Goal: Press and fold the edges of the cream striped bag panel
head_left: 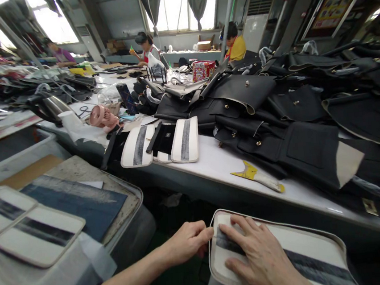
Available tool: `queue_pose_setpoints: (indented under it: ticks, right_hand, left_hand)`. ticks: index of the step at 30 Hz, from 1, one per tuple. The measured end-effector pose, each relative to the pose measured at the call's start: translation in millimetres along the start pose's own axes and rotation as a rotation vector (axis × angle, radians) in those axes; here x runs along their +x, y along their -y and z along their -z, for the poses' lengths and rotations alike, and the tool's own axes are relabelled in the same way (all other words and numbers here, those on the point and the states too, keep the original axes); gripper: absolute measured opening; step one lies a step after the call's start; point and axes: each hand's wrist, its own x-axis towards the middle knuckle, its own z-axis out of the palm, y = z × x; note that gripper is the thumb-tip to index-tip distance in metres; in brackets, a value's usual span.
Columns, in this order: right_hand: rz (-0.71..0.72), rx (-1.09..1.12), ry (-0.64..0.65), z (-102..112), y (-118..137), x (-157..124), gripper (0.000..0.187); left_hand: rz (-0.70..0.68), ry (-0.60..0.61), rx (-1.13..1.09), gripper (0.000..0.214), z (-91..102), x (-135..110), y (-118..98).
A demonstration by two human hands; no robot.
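A white rounded bag panel [307,238] with a dark smeared stripe lies at the lower right, its rim doubled like stacked layers. My left hand [194,238] is closed at the panel's left edge, thumb and forefinger pinching its rim. My right hand [259,252] lies over the panel with its fingers spread, pressing on the surface near the left end. Beyond my hands, similar striped white panels [185,139] with black parts attached rest on the white table [211,158].
Black leather bag pieces [311,148] are heaped along the right of the table. A yellow-and-white tool [258,177] lies near its edge, with a pink fan [102,117] and a kettle [52,106] farther left. More striped panels [41,235] sit at left by a blue board [78,202]. Several people work behind.
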Motion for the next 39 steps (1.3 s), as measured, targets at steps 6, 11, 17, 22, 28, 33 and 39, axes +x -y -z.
queue_pose_setpoints:
  ticks: [6, 11, 17, 22, 28, 33, 39]
  right_hand:
    - [0.021, -0.012, 0.000, -4, -3, 1, 0.061]
    - [0.019, -0.007, 0.002, -3, -4, 2, 0.059]
    - [0.020, 0.001, 0.009, -4, -3, -1, 0.060]
    - [0.022, 0.007, 0.003, -5, -3, 1, 0.058]
    - [-0.001, 0.023, 0.007, -3, -4, 2, 0.060]
    - [-0.026, 0.082, 0.007, -3, -8, 0, 0.067]
    - [-0.052, 0.137, 0.009, -11, -15, -1, 0.072]
  left_hand:
    - [0.113, 0.062, -0.217, 0.059, -24.7, -9, 29]
    - [0.068, 0.058, -0.243, 0.059, -27.5, -11, 23]
    - [0.068, 0.018, -0.156, 0.053, -20.6, -23, 7]
    - [0.143, 0.054, -0.116, 0.045, -12.5, -30, -12]
    - [-0.153, -0.027, 0.292, 0.029, -6.3, -24, -24]
    - [-0.161, -0.190, 0.075, 0.026, -19.5, -14, -3]
    - [0.008, -0.145, -0.346, 0.050, -21.1, 14, 23]
